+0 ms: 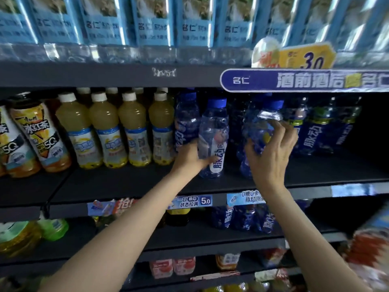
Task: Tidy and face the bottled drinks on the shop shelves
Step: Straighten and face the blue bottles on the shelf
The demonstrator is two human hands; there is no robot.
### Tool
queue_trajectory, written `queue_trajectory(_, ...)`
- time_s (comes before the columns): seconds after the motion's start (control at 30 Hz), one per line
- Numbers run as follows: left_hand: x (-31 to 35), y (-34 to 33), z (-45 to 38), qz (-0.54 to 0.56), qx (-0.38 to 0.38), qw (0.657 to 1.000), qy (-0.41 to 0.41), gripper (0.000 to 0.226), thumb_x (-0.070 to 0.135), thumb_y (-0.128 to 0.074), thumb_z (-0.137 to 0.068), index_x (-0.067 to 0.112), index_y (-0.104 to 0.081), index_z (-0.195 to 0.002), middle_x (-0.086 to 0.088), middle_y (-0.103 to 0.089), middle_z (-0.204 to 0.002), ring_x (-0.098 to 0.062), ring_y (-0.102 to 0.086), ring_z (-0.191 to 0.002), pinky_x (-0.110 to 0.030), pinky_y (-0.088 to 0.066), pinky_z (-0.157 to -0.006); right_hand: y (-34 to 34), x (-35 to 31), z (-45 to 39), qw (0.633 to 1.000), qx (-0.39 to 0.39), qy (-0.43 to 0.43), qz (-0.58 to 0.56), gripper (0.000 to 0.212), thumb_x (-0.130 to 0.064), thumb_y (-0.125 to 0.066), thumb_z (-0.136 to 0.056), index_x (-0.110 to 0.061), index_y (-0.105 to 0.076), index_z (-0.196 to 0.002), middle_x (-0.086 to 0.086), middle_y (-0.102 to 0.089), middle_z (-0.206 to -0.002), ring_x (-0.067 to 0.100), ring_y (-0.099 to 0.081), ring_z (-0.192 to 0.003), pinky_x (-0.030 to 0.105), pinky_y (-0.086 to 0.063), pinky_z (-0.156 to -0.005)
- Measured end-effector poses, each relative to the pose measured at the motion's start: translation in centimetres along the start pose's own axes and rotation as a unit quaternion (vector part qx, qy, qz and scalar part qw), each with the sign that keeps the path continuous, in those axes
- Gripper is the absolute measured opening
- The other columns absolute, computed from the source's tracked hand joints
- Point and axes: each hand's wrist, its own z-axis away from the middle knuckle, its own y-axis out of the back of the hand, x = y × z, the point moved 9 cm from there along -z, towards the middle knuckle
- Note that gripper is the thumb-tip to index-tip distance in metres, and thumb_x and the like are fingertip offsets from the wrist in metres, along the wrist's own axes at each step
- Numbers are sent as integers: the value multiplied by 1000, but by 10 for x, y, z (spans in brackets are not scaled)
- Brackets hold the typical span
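Observation:
On the middle shelf [130, 184] my left hand [192, 157] grips the lower body of a clear blue-capped bottle with a white label [214, 131], which stands upright near the shelf front. My right hand [271, 152] wraps around a second blue-capped bottle with a blue label [260, 127], slightly tilted, just to the right. Behind and to the right stand more dark blue bottles [315, 131], set further back. Another blue bottle [186, 121] stands left of the one in my left hand.
Yellow juice bottles with white caps [132, 129] and iced-tea bottles [40, 135] fill the left of the shelf. Blue-labelled water bottles [151, 22] line the shelf above, with a yellow price sign [307, 57]. Lower shelves hold more drinks. Price tags [193, 202] run along the shelf edge.

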Motion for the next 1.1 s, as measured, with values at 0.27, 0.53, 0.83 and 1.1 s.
queue_trajectory(0.27, 14, -29, -31, -129, 28, 989, 72, 54, 37, -60, -89, 2, -42, -125, -14, -58, -120, -31, -56, -109, -30, -38, -72, -35, 69, 24, 944, -223, -242, -9, 77, -32, -75, -78, -1, -32, -134, 16, -49, -132, 34, -49, -120, 40, -43, -89)
queue_trajectory(0.53, 23, -23, -31, -101, 85, 991, 25, 48, 25, -57, -91, 3, -39, -130, -15, -55, -127, -32, -57, -110, -36, -44, -82, -39, 42, 34, 938, -271, -195, -97, 70, -26, -79, -75, -2, -33, -123, 13, -61, -110, 33, -59, -104, 31, -45, -76)
queue_trajectory(0.83, -9, 50, 15, -51, 274, 960, -36, 49, 10, -64, -83, 1, -42, -126, -17, -44, -123, -29, -49, -111, -29, -42, -94, -83, 15, 42, 937, -273, -198, -88, 59, -34, -74, -79, 2, -43, -114, 19, -52, -117, 32, -54, -102, 27, -38, -71)
queue_trajectory(1.1, -10, 44, 1, -100, 237, 966, 27, 62, 28, -61, -89, 3, -32, -138, -12, -42, -135, -21, -46, -119, -13, -19, -87, -120, 21, 22, 920, -309, -235, -47, 57, -33, -68, -85, 1, -42, -121, 19, -49, -126, 33, -50, -114, 34, -40, -80)
